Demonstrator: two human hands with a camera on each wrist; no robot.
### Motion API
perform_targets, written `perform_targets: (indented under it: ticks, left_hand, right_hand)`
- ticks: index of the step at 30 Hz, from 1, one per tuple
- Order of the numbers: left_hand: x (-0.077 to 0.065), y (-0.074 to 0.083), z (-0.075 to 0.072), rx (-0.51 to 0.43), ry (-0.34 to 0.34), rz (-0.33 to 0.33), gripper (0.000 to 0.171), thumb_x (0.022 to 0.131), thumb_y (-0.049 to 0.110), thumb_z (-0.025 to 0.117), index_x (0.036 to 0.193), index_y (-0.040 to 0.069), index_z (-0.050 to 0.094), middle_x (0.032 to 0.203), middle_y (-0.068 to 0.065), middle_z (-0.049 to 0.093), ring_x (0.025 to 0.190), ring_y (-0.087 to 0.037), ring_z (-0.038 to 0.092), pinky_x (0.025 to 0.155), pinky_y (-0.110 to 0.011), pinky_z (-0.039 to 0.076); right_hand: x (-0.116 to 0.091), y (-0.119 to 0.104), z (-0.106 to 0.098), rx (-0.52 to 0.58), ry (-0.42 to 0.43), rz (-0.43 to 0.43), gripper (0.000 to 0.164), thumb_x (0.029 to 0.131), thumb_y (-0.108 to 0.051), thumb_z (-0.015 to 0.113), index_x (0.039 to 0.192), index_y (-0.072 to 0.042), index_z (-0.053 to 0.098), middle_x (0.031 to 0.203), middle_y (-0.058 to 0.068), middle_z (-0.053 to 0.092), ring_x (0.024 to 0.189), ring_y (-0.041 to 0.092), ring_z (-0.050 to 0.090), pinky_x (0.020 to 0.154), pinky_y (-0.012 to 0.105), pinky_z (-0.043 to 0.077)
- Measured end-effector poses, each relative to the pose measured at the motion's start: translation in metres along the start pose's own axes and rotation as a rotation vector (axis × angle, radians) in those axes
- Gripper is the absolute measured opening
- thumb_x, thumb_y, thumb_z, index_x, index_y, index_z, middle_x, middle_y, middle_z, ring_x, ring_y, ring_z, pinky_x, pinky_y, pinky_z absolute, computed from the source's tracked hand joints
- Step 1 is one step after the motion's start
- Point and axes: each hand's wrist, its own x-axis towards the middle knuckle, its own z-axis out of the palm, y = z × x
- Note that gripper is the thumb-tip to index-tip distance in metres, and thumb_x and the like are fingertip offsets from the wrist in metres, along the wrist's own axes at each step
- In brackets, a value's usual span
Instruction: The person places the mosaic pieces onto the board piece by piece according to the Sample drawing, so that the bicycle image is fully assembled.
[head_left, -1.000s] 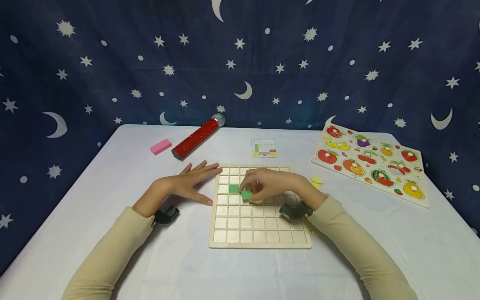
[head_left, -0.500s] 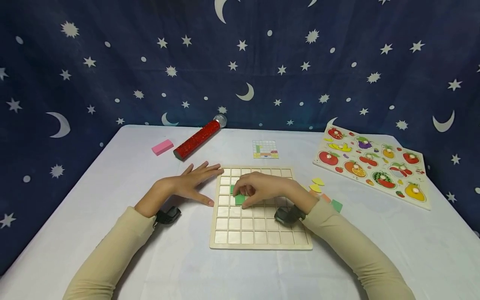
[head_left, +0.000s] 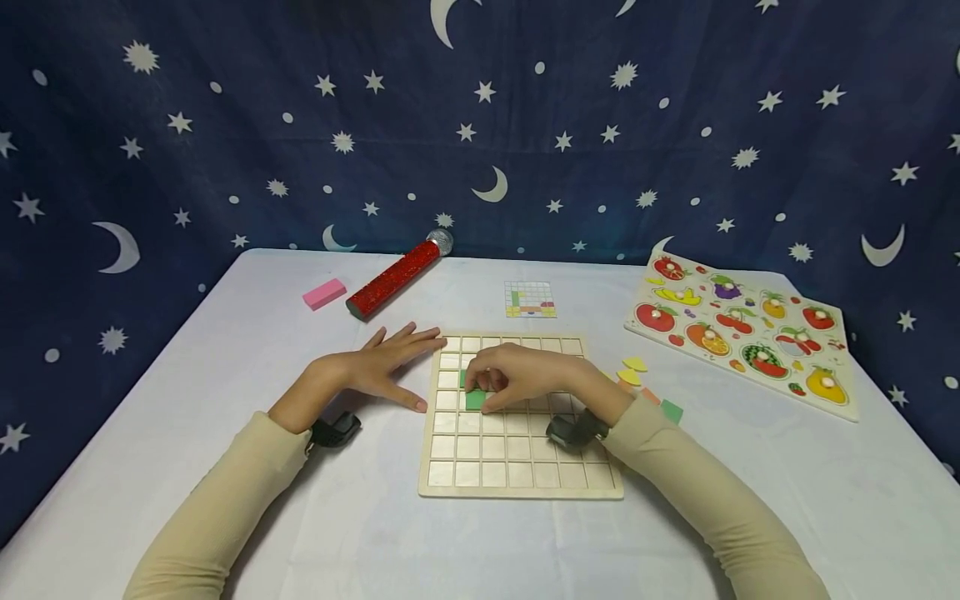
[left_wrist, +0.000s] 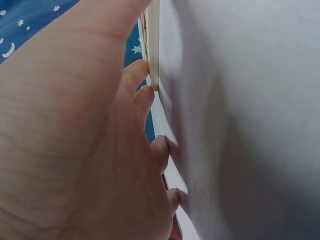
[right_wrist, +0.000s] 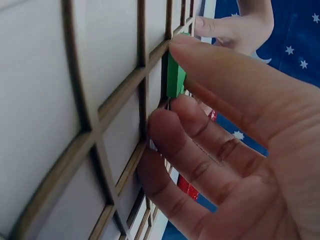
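Note:
A light wooden grid board (head_left: 521, 475) lies on the white table. My right hand (head_left: 528, 372) is over its upper left part and pinches a green square tile (head_left: 475, 402) between thumb and fingers. In the right wrist view, the green tile (right_wrist: 173, 77) sits slightly tilted at a grid cell. Just above it in the head view, another green tile (head_left: 462, 379) lies in a cell, partly hidden by my fingers. My left hand (head_left: 375, 367) rests with spread fingers at the board's left side, thumb and index finger touching its edge.
Yellow pieces (head_left: 632, 375), an orange piece (head_left: 651, 395) and a green piece (head_left: 671, 411) lie right of the board. Behind it is a small pattern card (head_left: 530, 299). A red microphone (head_left: 393, 279), a pink block (head_left: 325, 294) and a fruit puzzle (head_left: 742, 333) lie farther out.
My right hand has moved slightly left and toward me with the green tile, into the cell area below the other green tile. My left hand has stayed in place.

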Motion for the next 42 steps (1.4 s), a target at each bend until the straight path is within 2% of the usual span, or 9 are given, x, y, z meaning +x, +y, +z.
perform_targets:
  ticks: [11, 20, 24, 30, 42]
  left_hand:
    - [0.001, 0.000, 0.000, 0.012, -0.008, -0.007, 0.101, 0.079, 0.049, 0.076, 0.157, 0.018, 0.020, 0.165, -0.006, 0.009, 0.150, -0.035, -0.007, 0.113, -0.064, -0.010]
    - [0.001, 0.002, -0.002, 0.018, 0.003, -0.016, 0.101, 0.079, 0.050, 0.075, 0.157, 0.019, 0.020, 0.165, -0.005, 0.009, 0.150, -0.033, -0.007, 0.114, -0.064, -0.009]
    - [0.003, 0.002, -0.003, 0.018, -0.002, -0.014, 0.100, 0.079, 0.051, 0.075, 0.157, 0.020, 0.020, 0.165, -0.005, 0.009, 0.150, -0.034, -0.007, 0.113, -0.064, -0.009]
    - [0.003, 0.002, -0.001, 0.012, -0.003, -0.024, 0.101, 0.078, 0.050, 0.076, 0.157, 0.020, 0.020, 0.165, -0.005, 0.009, 0.150, -0.034, -0.007, 0.114, -0.064, -0.009]
    - [0.004, -0.001, 0.003, 0.010, -0.009, -0.040, 0.103, 0.077, 0.052, 0.075, 0.157, 0.023, 0.018, 0.165, -0.003, 0.007, 0.150, -0.032, -0.009, 0.114, -0.062, -0.011]
  right_hand:
    - [0.003, 0.000, 0.007, -0.028, 0.045, 0.025, 0.026, 0.087, -0.014, 0.074, 0.109, -0.003, 0.066, 0.087, 0.003, 0.058, 0.069, 0.008, 0.047, 0.064, 0.020, 0.044]
    - [0.000, -0.003, 0.003, -0.064, -0.002, 0.040, 0.028, 0.090, -0.014, 0.072, 0.115, -0.004, 0.064, 0.086, 0.001, 0.056, 0.068, 0.006, 0.046, 0.065, 0.020, 0.042]
    - [-0.003, 0.000, 0.002, -0.048, 0.003, 0.022, 0.030, 0.090, -0.014, 0.071, 0.117, -0.003, 0.064, 0.087, 0.001, 0.057, 0.068, 0.006, 0.046, 0.064, 0.021, 0.043]
    - [-0.008, 0.005, 0.001, 0.006, 0.025, 0.040, 0.027, 0.089, -0.014, 0.072, 0.113, -0.005, 0.066, 0.087, -0.003, 0.058, 0.073, 0.006, 0.050, 0.067, 0.021, 0.046]
    - [-0.041, 0.009, -0.012, 0.024, 0.061, 0.130, 0.024, 0.088, -0.018, 0.073, 0.110, -0.007, 0.068, 0.087, -0.004, 0.057, 0.079, 0.009, 0.054, 0.075, 0.024, 0.052]
